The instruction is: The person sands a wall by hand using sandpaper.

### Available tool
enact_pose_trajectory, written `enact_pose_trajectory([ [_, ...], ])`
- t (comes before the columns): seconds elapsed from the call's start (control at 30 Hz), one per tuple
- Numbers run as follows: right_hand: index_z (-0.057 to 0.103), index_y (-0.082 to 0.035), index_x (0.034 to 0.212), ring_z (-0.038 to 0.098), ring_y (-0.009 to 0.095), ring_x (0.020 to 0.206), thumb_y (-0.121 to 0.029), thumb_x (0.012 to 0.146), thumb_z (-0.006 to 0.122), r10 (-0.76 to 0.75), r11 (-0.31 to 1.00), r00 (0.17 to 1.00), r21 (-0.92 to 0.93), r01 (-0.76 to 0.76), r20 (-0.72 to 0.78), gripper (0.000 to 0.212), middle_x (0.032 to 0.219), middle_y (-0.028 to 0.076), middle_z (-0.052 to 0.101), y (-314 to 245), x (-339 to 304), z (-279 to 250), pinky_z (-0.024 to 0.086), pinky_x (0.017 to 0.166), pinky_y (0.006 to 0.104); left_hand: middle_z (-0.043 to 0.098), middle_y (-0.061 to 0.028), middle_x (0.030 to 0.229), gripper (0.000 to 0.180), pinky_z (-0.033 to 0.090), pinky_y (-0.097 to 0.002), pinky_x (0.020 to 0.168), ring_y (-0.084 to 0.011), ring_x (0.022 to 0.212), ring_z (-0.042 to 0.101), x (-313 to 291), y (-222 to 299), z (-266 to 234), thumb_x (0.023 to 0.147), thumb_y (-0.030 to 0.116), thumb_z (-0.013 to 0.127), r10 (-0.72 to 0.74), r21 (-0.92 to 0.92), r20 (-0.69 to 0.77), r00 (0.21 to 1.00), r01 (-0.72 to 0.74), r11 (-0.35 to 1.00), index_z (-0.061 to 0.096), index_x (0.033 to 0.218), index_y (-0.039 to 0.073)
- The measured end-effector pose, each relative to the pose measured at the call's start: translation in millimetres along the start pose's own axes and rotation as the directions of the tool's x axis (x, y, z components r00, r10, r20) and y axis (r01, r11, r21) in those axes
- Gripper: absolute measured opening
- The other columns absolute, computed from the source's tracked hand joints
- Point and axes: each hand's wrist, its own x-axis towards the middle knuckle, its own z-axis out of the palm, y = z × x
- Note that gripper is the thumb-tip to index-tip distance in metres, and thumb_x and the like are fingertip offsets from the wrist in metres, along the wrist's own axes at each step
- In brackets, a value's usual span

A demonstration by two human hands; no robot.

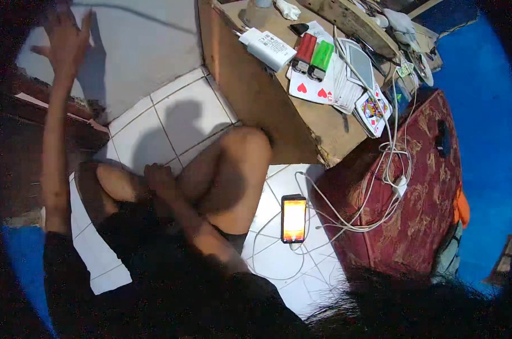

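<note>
My left arm stretches up to the far left, and my left hand (pixel 66 42) is open there, fingers spread, in front of a pale grey wall (pixel 149 48). Whether it touches the wall I cannot tell. The arm's shadow falls on that wall, and a thin dark curved line runs near the fingertips. Low over my folded legs (pixel 236 169), my right hand (pixel 161 179) is closed in the shade; anything inside it is hidden. A phone (pixel 294 217) with a bright screen lies on the white tiles to the right, a cable at its lower end.
A wooden stand (pixel 267 101) at the upper right bears a white adapter (pixel 267 50), red (pixel 305 48) and green (pixel 322 55) lighters, and playing cards (pixel 374 110). White cables (pixel 394 161) hang over a dark red patterned cushion (pixel 403 209). Blue floor (pixel 482 141) lies beyond.
</note>
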Motion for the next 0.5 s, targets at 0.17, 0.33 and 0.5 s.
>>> enact_pose_trajectory([
  [0.17, 0.066, -0.003, 0.106, 0.072, 0.035, 0.095, -0.022, 0.095, 0.058, -0.027, 1.0, 0.999, 0.008, 0.027, -0.023, 0.024, 0.101, 0.017, 0.07, -19.1, 4.8, 0.0, 0.055, 0.082, 0.0538, 0.017, -0.0111, 0.174, 0.082, 0.01, -0.0917, 0.103, -0.0368, 0.158, 0.021, -71.1, 16.8, 6.3, 0.102, 0.067, 0.042, 0.012, -0.214, 0.106, 0.994, 0.011, 0.977, 0.019, 0.168, 0.022],
  [0.33, 0.067, -0.002, 0.11, 0.071, 0.037, 0.1, -0.022, 0.095, 0.057, -0.051, 0.998, 0.991, 0.054, 0.045, 0.121, 0.026, 0.107, 0.019, 0.07, -47.3, -8.5, -23.0, 0.054, 0.086, 0.0575, 0.012, -0.0083, 0.175, 0.083, 0.011, -0.0921, 0.102, -0.0332, 0.159, 0.018, -80.5, -30.2, 4.4, 0.103, 0.065, 0.045, 0.104, -0.232, 0.249, 0.963, -0.045, 0.972, 0.014, 0.168, 0.025],
  [0.5, 0.067, -0.003, 0.111, 0.07, 0.039, 0.105, -0.023, 0.095, 0.058, -0.003, 0.989, 1.0, 0.146, 0.001, 0.011, 0.027, 0.111, 0.02, 0.069, -3.3, -2.4, -0.6, 0.053, 0.089, 0.0582, 0.011, -0.0105, 0.175, 0.086, 0.012, -0.092, 0.102, -0.0361, 0.159, 0.016, -10.6, 19.6, -5.1, 0.102, 0.066, 0.046, -0.022, -0.259, 0.148, 0.989, 0.061, 0.964, 0.013, 0.168, 0.023],
])
